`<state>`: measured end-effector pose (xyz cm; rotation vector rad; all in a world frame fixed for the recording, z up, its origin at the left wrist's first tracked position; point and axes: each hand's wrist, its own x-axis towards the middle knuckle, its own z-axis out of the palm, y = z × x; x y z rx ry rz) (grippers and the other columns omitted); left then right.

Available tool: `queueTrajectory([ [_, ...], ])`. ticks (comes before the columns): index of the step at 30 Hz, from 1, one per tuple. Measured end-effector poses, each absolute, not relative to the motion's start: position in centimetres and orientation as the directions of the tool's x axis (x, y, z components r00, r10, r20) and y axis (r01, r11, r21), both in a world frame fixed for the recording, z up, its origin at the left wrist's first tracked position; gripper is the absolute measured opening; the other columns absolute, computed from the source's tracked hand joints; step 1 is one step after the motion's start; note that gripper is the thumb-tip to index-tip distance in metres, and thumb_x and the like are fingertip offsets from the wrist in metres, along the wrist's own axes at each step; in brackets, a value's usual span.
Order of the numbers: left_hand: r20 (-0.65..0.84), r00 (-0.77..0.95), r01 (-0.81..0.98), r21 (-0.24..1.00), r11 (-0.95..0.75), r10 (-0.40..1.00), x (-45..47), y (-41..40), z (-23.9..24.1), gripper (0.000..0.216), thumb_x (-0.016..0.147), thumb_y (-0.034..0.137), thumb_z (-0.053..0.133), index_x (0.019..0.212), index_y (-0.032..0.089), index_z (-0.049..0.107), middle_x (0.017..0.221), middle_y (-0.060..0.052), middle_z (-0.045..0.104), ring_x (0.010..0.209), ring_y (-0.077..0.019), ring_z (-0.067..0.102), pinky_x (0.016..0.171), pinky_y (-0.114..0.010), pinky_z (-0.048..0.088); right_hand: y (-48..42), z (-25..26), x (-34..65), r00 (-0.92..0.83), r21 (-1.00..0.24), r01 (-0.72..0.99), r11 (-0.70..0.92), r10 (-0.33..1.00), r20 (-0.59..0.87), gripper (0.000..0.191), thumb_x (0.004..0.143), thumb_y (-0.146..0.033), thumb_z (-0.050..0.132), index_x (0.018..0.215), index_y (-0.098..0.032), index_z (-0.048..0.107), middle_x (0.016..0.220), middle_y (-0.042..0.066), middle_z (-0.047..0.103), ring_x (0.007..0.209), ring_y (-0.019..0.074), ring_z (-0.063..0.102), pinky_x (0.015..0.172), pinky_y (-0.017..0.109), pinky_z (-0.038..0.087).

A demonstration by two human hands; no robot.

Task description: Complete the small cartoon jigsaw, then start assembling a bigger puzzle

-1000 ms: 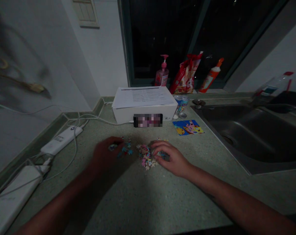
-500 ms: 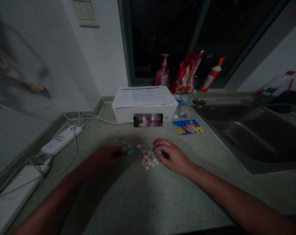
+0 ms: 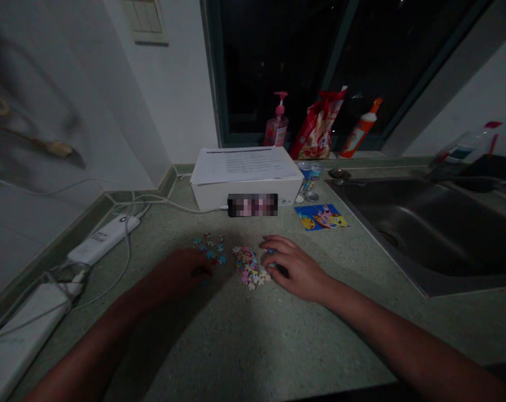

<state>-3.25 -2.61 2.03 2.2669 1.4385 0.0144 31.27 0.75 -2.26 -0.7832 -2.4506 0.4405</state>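
Note:
A heap of small coloured jigsaw pieces [image 3: 248,263] lies on the speckled green counter [image 3: 253,340]. A looser scatter of blue pieces [image 3: 211,247] lies just left of it. My left hand [image 3: 185,269] rests in shadow at the near edge of the blue scatter, fingers curled with the tips down on the counter; what they hold is hidden. My right hand [image 3: 292,265] lies palm down beside the heap's right edge, fingers bent over a few pieces and touching them.
A white box [image 3: 247,177] with a printed sheet on top stands behind the pieces. A colourful picture card [image 3: 321,216] lies to its right. A steel sink [image 3: 429,229] fills the right. White power adapters [image 3: 103,240] and cables lie left. Bottles and a red bag line the windowsill.
My left hand has drawn back toward me from on top of the blue pieces, uncovering them. My right hand has shifted slightly right along the heap's edge.

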Motion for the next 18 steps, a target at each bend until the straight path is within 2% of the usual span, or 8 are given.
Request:
queueTrajectory([
  [3,-0.217,0.441,0.860,0.380,-0.341,0.871,-3.1,-2.7,2.1,0.023,0.095,0.018,0.060,0.102,0.024,0.081,0.111,-0.006,0.081,0.106,-0.0266,0.074,0.096,-0.041,0.052,0.4,-2.0,31.3,-0.720,-0.440,0.429,0.789,0.593,0.361,0.020,0.094,-0.014,0.070,0.110,-0.027,0.073,0.142,0.009,0.067,0.150,0.0320,0.050,0.122,0.060,0.046],
  [8,-0.112,0.379,0.864,0.398,-0.308,0.918,-2.5,-2.8,1.6,0.025,0.098,0.024,0.061,0.114,0.024,0.079,0.113,-0.007,0.080,0.105,-0.0282,0.073,0.095,-0.043,0.052,0.2,-1.9,31.2,-0.750,-0.428,0.428,0.796,0.577,0.323,0.027,0.090,-0.017,0.076,0.116,-0.026,0.073,0.147,0.011,0.064,0.152,0.0336,0.048,0.125,0.061,0.041],
  [13,0.008,0.409,0.819,0.437,-0.371,0.913,-1.4,-3.3,0.7,0.020,0.098,0.027,0.061,0.108,0.026,0.078,0.108,-0.006,0.079,0.102,-0.0286,0.072,0.093,-0.044,0.052,0.2,-1.7,31.3,-0.759,-0.420,0.440,0.793,0.579,0.298,0.026,0.092,-0.018,0.074,0.117,-0.026,0.074,0.149,0.011,0.063,0.154,0.0338,0.046,0.126,0.061,0.040],
  [18,0.049,0.445,0.781,0.469,-0.413,0.894,-0.5,-3.7,0.4,0.018,0.099,0.028,0.062,0.107,0.029,0.078,0.103,-0.006,0.078,0.099,-0.0286,0.070,0.091,-0.045,0.052,0.2,-1.5,31.3,-0.766,-0.416,0.435,0.799,0.571,0.296,0.029,0.093,-0.018,0.074,0.120,-0.027,0.075,0.149,0.011,0.064,0.153,0.0340,0.047,0.125,0.061,0.041],
])
